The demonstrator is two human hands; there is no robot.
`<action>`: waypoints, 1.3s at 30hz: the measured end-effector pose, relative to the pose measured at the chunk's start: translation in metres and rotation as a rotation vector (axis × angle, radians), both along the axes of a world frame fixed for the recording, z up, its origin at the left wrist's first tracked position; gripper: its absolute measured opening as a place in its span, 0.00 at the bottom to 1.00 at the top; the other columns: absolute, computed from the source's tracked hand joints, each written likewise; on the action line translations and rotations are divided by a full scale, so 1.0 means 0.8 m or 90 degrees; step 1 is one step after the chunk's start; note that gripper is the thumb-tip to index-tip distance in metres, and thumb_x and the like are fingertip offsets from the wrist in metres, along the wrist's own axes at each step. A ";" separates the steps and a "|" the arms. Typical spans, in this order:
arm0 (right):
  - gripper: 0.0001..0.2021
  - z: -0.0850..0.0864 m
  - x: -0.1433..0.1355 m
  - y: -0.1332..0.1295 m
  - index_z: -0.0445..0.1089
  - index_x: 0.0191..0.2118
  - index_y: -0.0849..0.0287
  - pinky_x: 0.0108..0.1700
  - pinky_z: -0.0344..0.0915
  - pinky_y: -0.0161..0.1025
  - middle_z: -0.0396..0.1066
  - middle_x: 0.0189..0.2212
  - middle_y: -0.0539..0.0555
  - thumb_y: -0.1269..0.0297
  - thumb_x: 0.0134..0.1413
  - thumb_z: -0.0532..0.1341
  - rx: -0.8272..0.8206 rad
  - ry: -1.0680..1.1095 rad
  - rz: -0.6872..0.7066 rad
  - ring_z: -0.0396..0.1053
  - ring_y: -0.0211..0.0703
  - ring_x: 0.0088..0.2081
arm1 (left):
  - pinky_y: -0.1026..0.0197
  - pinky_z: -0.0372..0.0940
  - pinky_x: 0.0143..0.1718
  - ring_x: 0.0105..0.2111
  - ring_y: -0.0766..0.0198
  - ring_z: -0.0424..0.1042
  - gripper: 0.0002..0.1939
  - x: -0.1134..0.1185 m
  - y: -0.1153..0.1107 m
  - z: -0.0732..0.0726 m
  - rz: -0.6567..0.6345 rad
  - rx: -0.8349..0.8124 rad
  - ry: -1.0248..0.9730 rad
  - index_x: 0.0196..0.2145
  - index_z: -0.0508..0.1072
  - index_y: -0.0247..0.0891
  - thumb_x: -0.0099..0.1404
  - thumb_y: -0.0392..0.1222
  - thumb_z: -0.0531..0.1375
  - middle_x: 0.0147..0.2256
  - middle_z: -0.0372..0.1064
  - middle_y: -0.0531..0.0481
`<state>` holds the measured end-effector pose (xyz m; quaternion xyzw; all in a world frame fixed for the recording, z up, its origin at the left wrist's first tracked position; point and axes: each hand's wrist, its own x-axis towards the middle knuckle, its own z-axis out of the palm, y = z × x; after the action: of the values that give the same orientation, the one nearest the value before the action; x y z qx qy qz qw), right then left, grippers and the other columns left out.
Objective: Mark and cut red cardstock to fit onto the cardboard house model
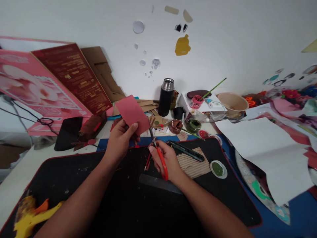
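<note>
My left hand [122, 136] pinches the lower edge of a pinkish-red sheet of paper [132, 113], thumb in front, holding it up above the black mat [111, 195]. In my right hand [167, 158] are scissors [162, 162] with red handles, my fingers wrapped round them. Their blades point up and touch the paper's lower right corner; whether the blades are apart I cannot tell. Just right of that hand, a dark utility knife [187, 151] lies across a piece of corrugated cardboard [195, 163]. A clear ruler [159, 183] rests on the mat below.
A black thermos [166, 97] stands open near the wall. Paint jars [176, 126] line the mat's far edge. White sheets [267, 155] partly cover a paint palette [260, 190] at right. A small dish of green paint [218, 169] and a yellow glue gun [32, 219] sit on the mat.
</note>
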<state>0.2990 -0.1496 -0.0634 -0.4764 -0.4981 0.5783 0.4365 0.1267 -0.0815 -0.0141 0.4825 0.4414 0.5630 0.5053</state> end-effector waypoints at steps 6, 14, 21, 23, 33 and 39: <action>0.21 -0.004 -0.001 0.001 0.71 0.42 0.54 0.16 0.49 0.31 0.54 0.20 0.40 0.39 0.64 0.66 -0.010 -0.009 -0.017 0.52 0.32 0.15 | 0.66 0.65 0.17 0.18 0.68 0.70 0.18 0.001 0.001 -0.005 0.001 -0.012 -0.007 0.39 0.75 0.39 0.61 0.52 0.73 0.29 0.74 0.54; 0.20 -0.005 0.000 0.002 0.71 0.42 0.55 0.17 0.48 0.31 0.55 0.20 0.40 0.42 0.64 0.66 -0.007 -0.014 -0.020 0.52 0.32 0.16 | 0.65 0.67 0.18 0.18 0.68 0.70 0.18 0.002 0.001 -0.005 0.010 -0.005 0.003 0.37 0.75 0.38 0.61 0.53 0.73 0.28 0.74 0.54; 0.19 -0.009 -0.002 0.002 0.70 0.40 0.55 0.17 0.49 0.31 0.55 0.20 0.41 0.43 0.63 0.68 -0.021 -0.022 -0.035 0.53 0.32 0.17 | 0.65 0.66 0.18 0.18 0.67 0.71 0.17 0.004 0.000 -0.006 0.014 -0.014 -0.002 0.37 0.75 0.38 0.61 0.52 0.73 0.29 0.74 0.54; 0.18 -0.009 -0.002 0.001 0.70 0.39 0.55 0.17 0.50 0.31 0.56 0.20 0.42 0.44 0.63 0.68 -0.021 -0.036 -0.043 0.53 0.33 0.17 | 0.65 0.66 0.17 0.18 0.67 0.71 0.17 0.004 0.000 -0.008 0.011 -0.018 -0.010 0.37 0.75 0.38 0.61 0.52 0.73 0.28 0.73 0.54; 0.18 -0.008 -0.004 -0.001 0.70 0.38 0.55 0.15 0.51 0.31 0.57 0.18 0.41 0.44 0.65 0.66 -0.006 -0.023 -0.032 0.55 0.32 0.15 | 0.65 0.66 0.18 0.18 0.68 0.70 0.17 0.003 0.000 -0.008 -0.003 -0.020 0.000 0.38 0.75 0.38 0.62 0.52 0.73 0.28 0.73 0.54; 0.23 0.008 0.005 0.000 0.71 0.44 0.55 0.16 0.58 0.29 0.65 0.20 0.41 0.38 0.65 0.65 0.002 0.012 0.039 0.60 0.33 0.14 | 0.65 0.65 0.18 0.18 0.68 0.70 0.17 -0.002 -0.004 0.001 -0.007 -0.002 0.022 0.39 0.74 0.39 0.63 0.52 0.72 0.28 0.74 0.54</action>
<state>0.3031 -0.1498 -0.0574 -0.4550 -0.5094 0.5951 0.4235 0.1249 -0.0843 -0.0129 0.4939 0.4486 0.5511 0.5012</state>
